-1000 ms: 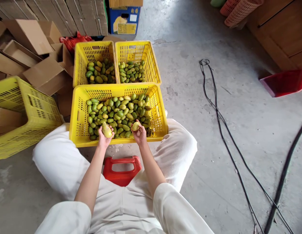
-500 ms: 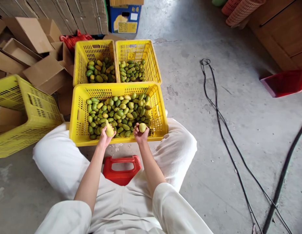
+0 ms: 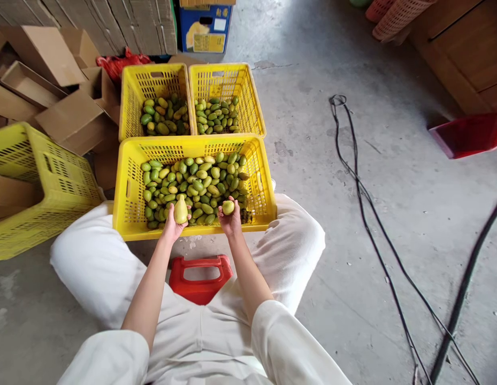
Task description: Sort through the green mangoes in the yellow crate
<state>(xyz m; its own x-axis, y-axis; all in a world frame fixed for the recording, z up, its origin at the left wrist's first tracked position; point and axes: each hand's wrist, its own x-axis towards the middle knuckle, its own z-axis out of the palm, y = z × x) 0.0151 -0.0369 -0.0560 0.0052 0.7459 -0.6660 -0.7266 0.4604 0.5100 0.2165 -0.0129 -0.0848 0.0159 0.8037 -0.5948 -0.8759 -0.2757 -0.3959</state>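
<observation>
The pear-shaped fruit (image 3: 181,210) looks smooth, held at the near edge of the glossy plastic crate (image 3: 139,233). Cardboard boxes (image 3: 71,118) are matt, the concrete floor (image 3: 312,187) scuffed, the trousers (image 3: 290,235) matt cloth.

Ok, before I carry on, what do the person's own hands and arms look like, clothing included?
The left hand and right hand are ungloved; no watch or bracelet shows. The left sleeve and right sleeve are loose, off-white, without visible markings, ending well short of the hands.

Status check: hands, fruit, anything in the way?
Left hand: holding pear-shaped fruit. Right hand: holding rounder-looking fruit. Both at near yellow crate. No obstruction visible between hands.
</observation>
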